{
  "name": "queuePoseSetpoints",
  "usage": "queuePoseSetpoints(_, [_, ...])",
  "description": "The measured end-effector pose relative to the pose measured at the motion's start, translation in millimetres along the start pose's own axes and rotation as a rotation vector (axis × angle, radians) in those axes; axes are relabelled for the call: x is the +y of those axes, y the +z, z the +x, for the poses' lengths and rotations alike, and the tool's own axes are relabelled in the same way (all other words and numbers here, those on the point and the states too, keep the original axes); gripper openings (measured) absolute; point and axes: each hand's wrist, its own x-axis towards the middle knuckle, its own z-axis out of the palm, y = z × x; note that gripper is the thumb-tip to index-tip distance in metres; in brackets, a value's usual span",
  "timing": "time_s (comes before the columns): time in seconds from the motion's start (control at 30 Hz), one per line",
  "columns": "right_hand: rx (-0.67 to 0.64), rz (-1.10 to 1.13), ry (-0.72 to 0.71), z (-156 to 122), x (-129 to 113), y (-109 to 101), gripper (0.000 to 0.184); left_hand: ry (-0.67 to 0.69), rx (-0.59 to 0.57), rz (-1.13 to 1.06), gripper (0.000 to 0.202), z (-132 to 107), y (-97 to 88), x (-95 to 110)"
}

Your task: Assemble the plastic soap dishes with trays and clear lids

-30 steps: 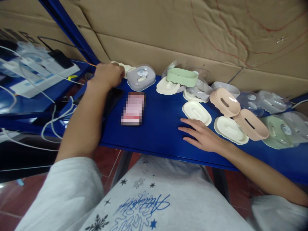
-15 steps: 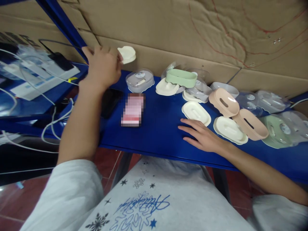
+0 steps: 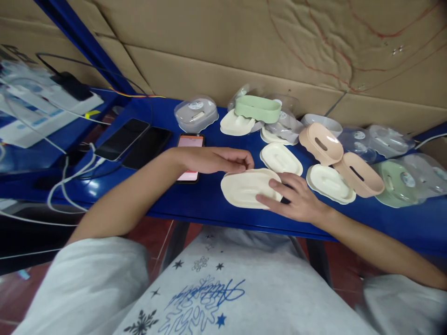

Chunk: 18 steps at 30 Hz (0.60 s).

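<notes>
A cream soap dish base [image 3: 240,190], oval with a wavy edge, is held tilted above the blue table near its front edge. My left hand [image 3: 223,160] pinches its far edge, with curled fingers partly hidden. At the base's right end, my right hand [image 3: 298,197] grips with fingers across the face; the thumb is mostly out of sight. Just behind lies another cream base [image 3: 281,159], and one more cream base [image 3: 330,184] rests to the right of my right hand. Two peach trays [image 3: 321,144] with slots lie beside them.
A green tray [image 3: 258,109] sits on cream pieces at the back. Clear-lidded soap boxes [image 3: 196,114] stand along the cardboard wall [image 3: 209,42]. A lit phone [image 3: 190,140] and dark phones [image 3: 122,139] lie left, near white cables [image 3: 64,181] and a power strip [image 3: 52,121].
My left hand has brought the cream base from the back left down to the front middle. My right hand has risen slightly off the table and now grips the base too.
</notes>
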Motion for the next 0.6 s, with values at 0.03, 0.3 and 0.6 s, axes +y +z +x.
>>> queuePoseSetpoints(0.03, [-0.009,0.024,0.031,1.5,1.0,-0.8,0.053,0.013,0.066,0.072,0.036,1.5,2.1,-3.1])
queuePoseSetpoints(0.3, [-0.238,0.233,0.283,14.1,5.6,1.8,0.054,-0.005,0.31,0.9,0.061,-18.3,33.7,-5.8])
queuePoseSetpoints(0.6, [-0.221,0.154,0.466,4.0,32.6,-0.1,0.031,-0.144,0.262,0.999,0.049,-18.4,20.8,-28.4])
